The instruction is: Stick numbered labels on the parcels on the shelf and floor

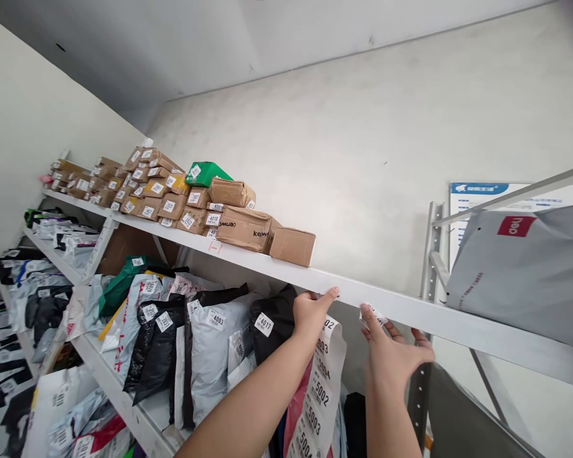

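My left hand (312, 312) is closed at the edge of the white top shelf (358, 296), thumb extended along it. Below it hangs a long strip of printed number labels (319, 397), with 5002, 5003 and 5004 readable; its top end runs up behind the hand. To the right, my right hand (394, 359) pinches a small white label (373, 314) between thumb and index finger, beside the shelf's front edge. The other fingers are spread. Closest on the shelf top is a plain brown cardboard box (293, 246).
Brown boxes, many labelled, line the top shelf leftward, with a green box (205, 173) among them. Bagged parcels fill the lower shelves, including a black one (270, 318) marked 4017. A large grey bag (525, 273) sits at the right, near a metal upright (430, 254).
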Demonstrator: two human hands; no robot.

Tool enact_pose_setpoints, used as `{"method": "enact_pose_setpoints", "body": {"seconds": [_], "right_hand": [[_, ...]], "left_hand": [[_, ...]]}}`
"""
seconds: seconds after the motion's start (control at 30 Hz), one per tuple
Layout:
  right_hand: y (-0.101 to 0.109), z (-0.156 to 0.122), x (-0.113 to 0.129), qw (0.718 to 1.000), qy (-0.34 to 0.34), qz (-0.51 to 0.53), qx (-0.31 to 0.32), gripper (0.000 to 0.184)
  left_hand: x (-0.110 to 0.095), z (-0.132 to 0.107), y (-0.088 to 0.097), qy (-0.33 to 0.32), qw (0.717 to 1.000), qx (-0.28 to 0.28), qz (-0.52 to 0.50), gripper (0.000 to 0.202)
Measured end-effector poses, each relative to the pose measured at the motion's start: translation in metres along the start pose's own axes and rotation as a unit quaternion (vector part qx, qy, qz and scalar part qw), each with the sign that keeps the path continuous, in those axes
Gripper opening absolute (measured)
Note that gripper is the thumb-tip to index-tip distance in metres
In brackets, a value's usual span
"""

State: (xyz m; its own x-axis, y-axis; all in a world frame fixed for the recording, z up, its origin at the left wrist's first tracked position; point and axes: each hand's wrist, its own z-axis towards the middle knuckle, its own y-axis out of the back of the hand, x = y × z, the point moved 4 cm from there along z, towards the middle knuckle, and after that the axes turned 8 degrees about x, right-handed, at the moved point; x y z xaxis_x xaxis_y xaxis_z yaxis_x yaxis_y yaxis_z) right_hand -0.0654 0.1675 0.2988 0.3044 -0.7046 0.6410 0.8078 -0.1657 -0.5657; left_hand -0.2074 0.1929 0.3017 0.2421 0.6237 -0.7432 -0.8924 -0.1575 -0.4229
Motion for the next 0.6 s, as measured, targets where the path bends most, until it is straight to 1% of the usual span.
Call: {"method": "enact_pose_setpoints", "body": {"seconds": [0.1,0.2,0.37,0.5,0.6], "right_hand": [[0.005,0.004,0.003,1.0,-0.028,-0.008,0.008,0.098],[0.01,0.009,0.007,0.998,-0.055,0.002,0.023,0.1],[0.016,0.011,0.011,0.997,-0.054,-0.012,0.057,0.104],[0.024,0.004,0.001,0.994,-0.062,-0.031,0.084,0.107],[0.032,-0.004,-0.01,0.992,-0.059,-0.049,0.096,0.099]], "left_hand": [[0.002,0.0,0.001,-0.002,1.0,-0.006,-0.006,0.04],[0.002,0.0,0.001,-0.007,1.0,-0.006,-0.03,0.039],[-0.001,-0.008,0.001,-0.009,0.997,0.004,-0.075,0.042],[0.0,-0.011,0.005,-0.004,0.996,0.014,-0.092,0.048],[0.006,-0.008,0.009,0.009,0.996,0.015,-0.092,0.058]]}}
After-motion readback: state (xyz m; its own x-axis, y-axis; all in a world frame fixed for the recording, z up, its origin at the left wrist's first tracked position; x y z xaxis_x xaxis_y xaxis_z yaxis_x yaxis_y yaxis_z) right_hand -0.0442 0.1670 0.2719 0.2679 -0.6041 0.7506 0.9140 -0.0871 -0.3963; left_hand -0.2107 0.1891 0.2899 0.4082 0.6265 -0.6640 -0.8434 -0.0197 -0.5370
